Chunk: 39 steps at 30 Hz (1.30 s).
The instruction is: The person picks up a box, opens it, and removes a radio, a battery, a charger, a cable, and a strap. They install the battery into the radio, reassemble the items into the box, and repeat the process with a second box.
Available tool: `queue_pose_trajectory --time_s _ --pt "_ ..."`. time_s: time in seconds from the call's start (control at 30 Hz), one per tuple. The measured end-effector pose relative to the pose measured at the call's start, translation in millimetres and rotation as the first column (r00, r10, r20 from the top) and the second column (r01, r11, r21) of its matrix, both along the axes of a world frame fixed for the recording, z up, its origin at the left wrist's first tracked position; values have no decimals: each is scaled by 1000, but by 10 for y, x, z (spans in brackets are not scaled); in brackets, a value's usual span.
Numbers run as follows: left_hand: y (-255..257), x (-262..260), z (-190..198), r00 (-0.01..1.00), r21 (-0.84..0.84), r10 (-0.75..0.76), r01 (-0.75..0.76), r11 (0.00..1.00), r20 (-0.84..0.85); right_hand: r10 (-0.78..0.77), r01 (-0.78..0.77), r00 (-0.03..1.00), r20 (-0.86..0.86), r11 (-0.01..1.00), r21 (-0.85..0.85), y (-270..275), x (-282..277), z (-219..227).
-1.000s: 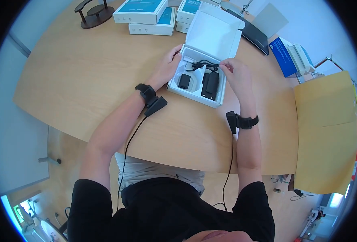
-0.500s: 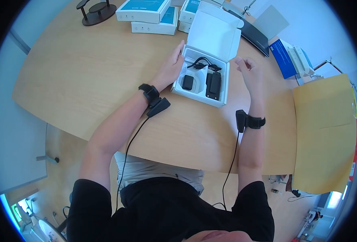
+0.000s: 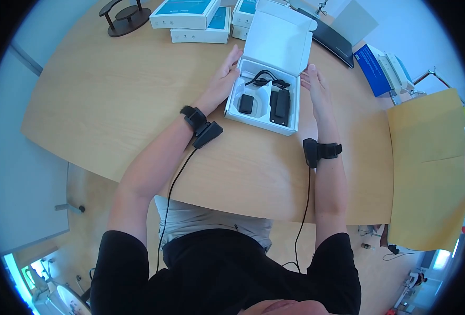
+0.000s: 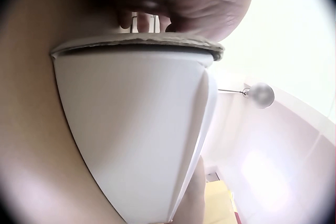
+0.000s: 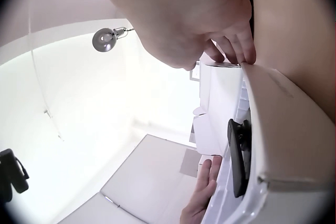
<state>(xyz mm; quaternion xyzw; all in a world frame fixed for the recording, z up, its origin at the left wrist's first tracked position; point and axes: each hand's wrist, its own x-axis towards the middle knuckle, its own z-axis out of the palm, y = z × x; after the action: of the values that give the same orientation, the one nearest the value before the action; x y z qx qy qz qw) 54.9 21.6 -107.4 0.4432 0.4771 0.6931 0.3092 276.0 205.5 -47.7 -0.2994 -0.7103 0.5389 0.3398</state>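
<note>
An open white cardboard box [image 3: 259, 124] sits on the table, its lid [image 3: 277, 39] tilted back. A bundled black cable [image 3: 267, 80] lies in its upper part. Below are a small black block [image 3: 245, 104] on the left and a larger oblong black device [image 3: 280, 107] on the right. My left hand [image 3: 220, 86] rests along the box's left side, fingers extended. At the opposite side is my right hand [image 3: 316, 90]; in the right wrist view its fingertips [image 5: 245, 50] touch the box's outer wall. The left wrist view shows the box's side wall [image 4: 131, 119] close up, below the palm.
Several white-and-blue boxes [image 3: 185, 14] are stacked at the back, beside a dark wooden stand [image 3: 127, 21]. A black laptop-like slab [image 3: 329, 44] lies behind the lid. Blue and white boxes [image 3: 373, 71] and a large yellow sheet [image 3: 427, 173] are on the right.
My right hand let go of the black cable, drew back to the right, then came to the box's right side. The left hand stays at the left side; the box shifted slightly right.
</note>
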Motion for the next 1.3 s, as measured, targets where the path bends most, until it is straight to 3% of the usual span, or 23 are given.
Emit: queue_pose_trajectory --time_s 0.17,0.37,0.7,0.8,0.9,1.1,1.3 --pt "-23 16 36 999 -4 14 -14 1000 42 -12 -23 989 -145 971 -237 51 10 9" --pt "-30 11 79 999 -44 24 -22 999 49 -13 -7 994 -106 981 -194 26 -5 -14" --pt "26 -40 13 998 -21 53 -53 998 25 153 -159 986 -70 983 -90 63 152 -44" --pt "-57 16 145 996 -65 50 -45 997 77 173 -175 984 -34 983 -59 -42 215 0" --pt "-62 53 187 993 -27 110 -109 994 42 201 -202 979 -22 979 -37 -132 283 16" --pt "-57 -17 106 988 -150 141 -150 977 -64 248 -250 967 -65 968 -25 -161 363 -194" --pt "-94 32 172 984 -75 71 -59 995 165 228 -247 966 -124 955 -165 -288 410 -209"
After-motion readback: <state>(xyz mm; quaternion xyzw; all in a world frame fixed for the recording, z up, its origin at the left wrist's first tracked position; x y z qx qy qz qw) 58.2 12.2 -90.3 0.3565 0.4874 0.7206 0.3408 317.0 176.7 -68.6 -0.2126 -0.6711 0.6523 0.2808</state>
